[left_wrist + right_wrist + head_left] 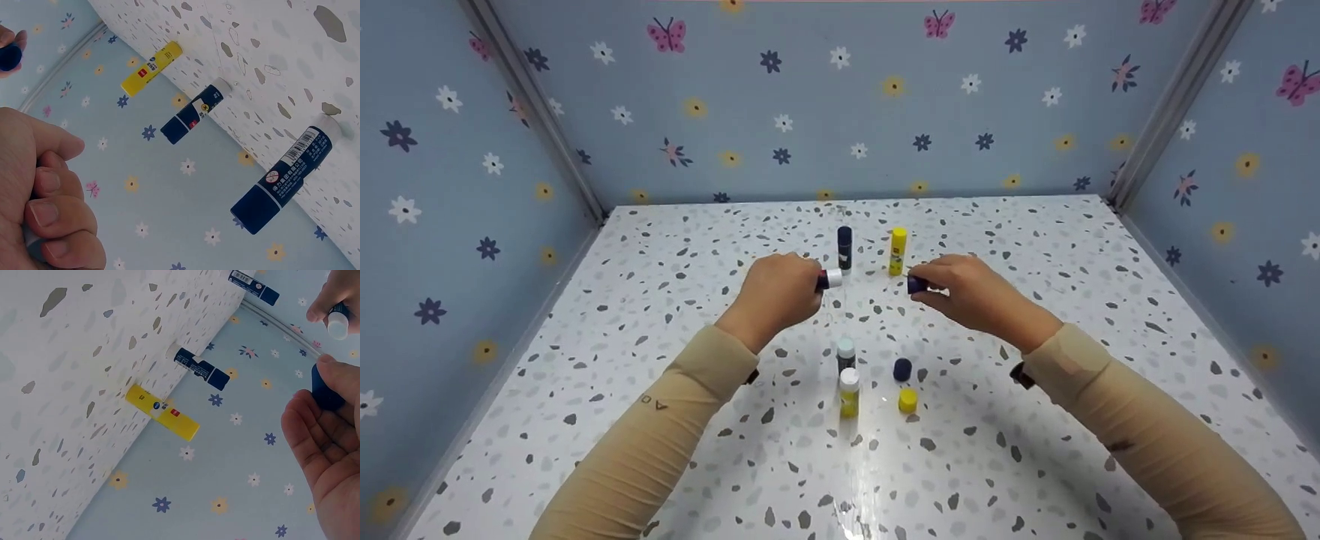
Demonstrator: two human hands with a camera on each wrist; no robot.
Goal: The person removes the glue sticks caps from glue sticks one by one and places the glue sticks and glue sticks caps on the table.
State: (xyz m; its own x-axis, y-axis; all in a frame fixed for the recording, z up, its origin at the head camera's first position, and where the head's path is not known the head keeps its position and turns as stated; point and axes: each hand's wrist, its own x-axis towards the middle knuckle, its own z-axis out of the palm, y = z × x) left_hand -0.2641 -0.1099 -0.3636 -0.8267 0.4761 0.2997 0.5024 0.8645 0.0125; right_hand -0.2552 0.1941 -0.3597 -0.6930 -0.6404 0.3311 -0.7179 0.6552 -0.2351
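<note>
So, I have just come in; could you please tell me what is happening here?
Someone's left grip holds a white-ended dark tube, and the right grip pinches a dark blue cap, apart from that tube. Farther back stand a capped yellow tube and a capped navy tube; the left wrist view shows another capped navy tube. Nearer the person are a white-topped yellow tube and a white-topped dark tube, with a loose yellow cap and a loose navy cap beside them.
</note>
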